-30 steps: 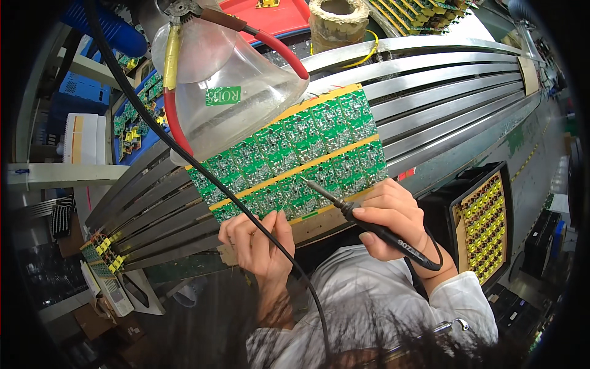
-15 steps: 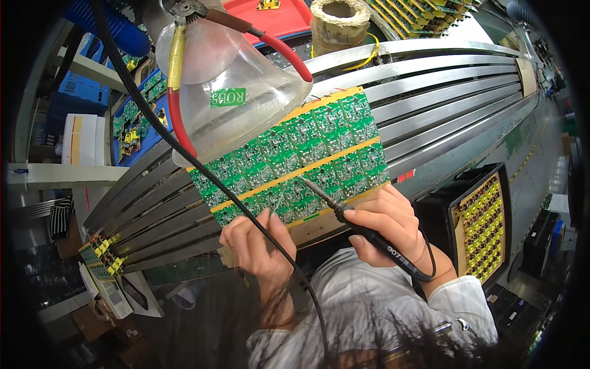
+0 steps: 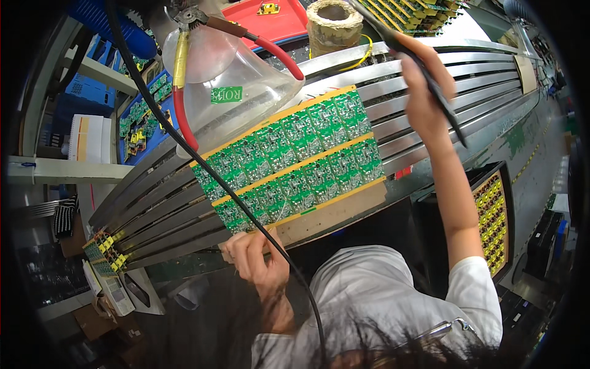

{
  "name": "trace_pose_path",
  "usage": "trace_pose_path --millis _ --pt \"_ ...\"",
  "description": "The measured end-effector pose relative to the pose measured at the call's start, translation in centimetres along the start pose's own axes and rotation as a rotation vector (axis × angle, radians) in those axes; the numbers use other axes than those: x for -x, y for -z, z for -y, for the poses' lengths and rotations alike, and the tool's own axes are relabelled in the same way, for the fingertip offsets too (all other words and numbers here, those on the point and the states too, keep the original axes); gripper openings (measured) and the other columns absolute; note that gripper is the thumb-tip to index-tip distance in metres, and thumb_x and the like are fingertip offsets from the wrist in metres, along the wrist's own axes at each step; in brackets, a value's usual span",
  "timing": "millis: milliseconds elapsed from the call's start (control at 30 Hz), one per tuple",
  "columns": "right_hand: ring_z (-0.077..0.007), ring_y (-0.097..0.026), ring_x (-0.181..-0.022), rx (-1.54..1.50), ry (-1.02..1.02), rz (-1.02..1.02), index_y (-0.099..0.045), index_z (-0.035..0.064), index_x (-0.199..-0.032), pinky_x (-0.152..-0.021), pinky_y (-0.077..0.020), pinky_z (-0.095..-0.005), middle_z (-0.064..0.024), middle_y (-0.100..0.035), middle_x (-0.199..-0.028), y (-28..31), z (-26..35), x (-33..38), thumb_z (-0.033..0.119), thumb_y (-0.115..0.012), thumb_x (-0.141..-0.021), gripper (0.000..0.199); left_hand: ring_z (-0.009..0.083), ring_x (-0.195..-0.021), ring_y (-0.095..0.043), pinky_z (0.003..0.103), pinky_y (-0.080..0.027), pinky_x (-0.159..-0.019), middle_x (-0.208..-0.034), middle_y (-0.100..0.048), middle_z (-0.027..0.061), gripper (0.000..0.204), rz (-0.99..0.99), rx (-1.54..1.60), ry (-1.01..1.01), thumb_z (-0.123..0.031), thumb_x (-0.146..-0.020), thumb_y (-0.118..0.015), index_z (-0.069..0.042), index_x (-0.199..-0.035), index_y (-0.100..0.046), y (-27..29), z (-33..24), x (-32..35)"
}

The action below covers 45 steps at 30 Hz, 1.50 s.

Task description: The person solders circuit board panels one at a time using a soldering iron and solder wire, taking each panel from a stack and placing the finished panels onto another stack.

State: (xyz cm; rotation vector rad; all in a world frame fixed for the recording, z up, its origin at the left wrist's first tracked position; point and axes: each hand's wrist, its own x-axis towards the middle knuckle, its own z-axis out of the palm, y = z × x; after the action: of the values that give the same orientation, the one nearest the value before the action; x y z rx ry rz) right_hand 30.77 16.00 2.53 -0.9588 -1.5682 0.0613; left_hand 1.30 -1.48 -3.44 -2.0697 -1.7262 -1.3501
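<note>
Green panel of circuit boards [image 3: 295, 160] sits diagonal; left hand [image 3: 255, 255] pinches its near edge, right hand [image 3: 424, 92], clenched round black soldering iron [image 3: 418, 58], is off beyond the far corner.

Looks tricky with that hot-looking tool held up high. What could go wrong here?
1. The right hand holds the iron raised over the far rails; its tip is out of view and might touch the roll or the parts behind.
2. The black cable lies across the green boards; a tug could drag them.
3. Only the left hand steadies the panel's edge, so it might slip.
</note>
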Motion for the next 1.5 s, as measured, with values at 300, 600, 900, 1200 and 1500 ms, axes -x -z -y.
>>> trace_pose_path --millis 300,600,900,1200,1500 --pt "-0.0200 -0.061 -0.079 0.187 0.138 0.118 -0.071 0.0002 -0.118 -0.076 -0.0492 -0.0311 -0.0114 -0.071 -0.095 1.5 1.2 2.0 0.001 -0.063 -0.089 0.030 0.0247 -0.083 -0.055 0.040 -0.047 -0.081 -0.092 -0.058 0.0047 0.021 0.045 0.027 -0.057 0.004 -0.077 -0.078 -0.007 -0.094 -0.073 -0.8 -1.0 -0.8" --pt "-0.0249 -0.059 -0.074 -0.413 -0.225 0.174 -0.069 -0.0042 -0.113 -0.074 -0.0505 -0.0380 -0.0149 -0.070 -0.086 4.8 6.9 10.3 0.013 -0.061 -0.088 0.032 0.0238 -0.083 -0.055 0.043 -0.044 -0.084 -0.089 -0.059 0.0041 0.020 0.071 0.063 -0.112 0.000 -0.077 -0.080 -0.008 -0.094 -0.072 -2.0 -1.5 -1.9" --pt "-0.0249 -0.059 -0.070 -0.490 -0.225 0.245 -0.069 -0.0005 -0.112 -0.092 -0.0511 -0.0517 -0.0143 -0.070 -0.083 4.5 7.1 12.8 0.020 -0.057 -0.093 0.031 0.0250 -0.080 -0.055 0.042 -0.044 -0.083 -0.084 -0.061 0.0044 0.015 0.122 0.015 -0.124 -0.001 -0.079 -0.077 -0.009 -0.090 -0.069 -2.6 -2.0 -2.7" --pt "-0.0247 -0.062 -0.069 -0.521 -0.272 0.240 -0.071 -0.0026 -0.105 -0.112 -0.0417 -0.0587 -0.0116 -0.069 -0.078 4.2 7.3 13.4 0.013 -0.062 -0.087 0.026 0.0275 -0.087 -0.056 0.044 -0.044 -0.085 -0.083 -0.060 0.0035 0.016 0.129 0.027 -0.091 -0.003 -0.077 -0.075 -0.010 -0.089 -0.067 -2.4 -2.1 -1.8" --pt "-0.0255 -0.063 -0.075 -0.565 -0.305 0.238 -0.071 -0.0028 -0.108 -0.118 -0.0328 -0.0648 -0.0140 -0.070 -0.083 3.8 7.4 14.6 0.013 -0.061 -0.086 0.029 0.0315 -0.096 -0.060 0.050 -0.045 -0.093 -0.085 -0.060 0.0041 0.016 0.136 0.115 -0.120 -0.003 -0.075 -0.072 -0.011 -0.087 -0.065 -1.6 -1.7 -0.4"
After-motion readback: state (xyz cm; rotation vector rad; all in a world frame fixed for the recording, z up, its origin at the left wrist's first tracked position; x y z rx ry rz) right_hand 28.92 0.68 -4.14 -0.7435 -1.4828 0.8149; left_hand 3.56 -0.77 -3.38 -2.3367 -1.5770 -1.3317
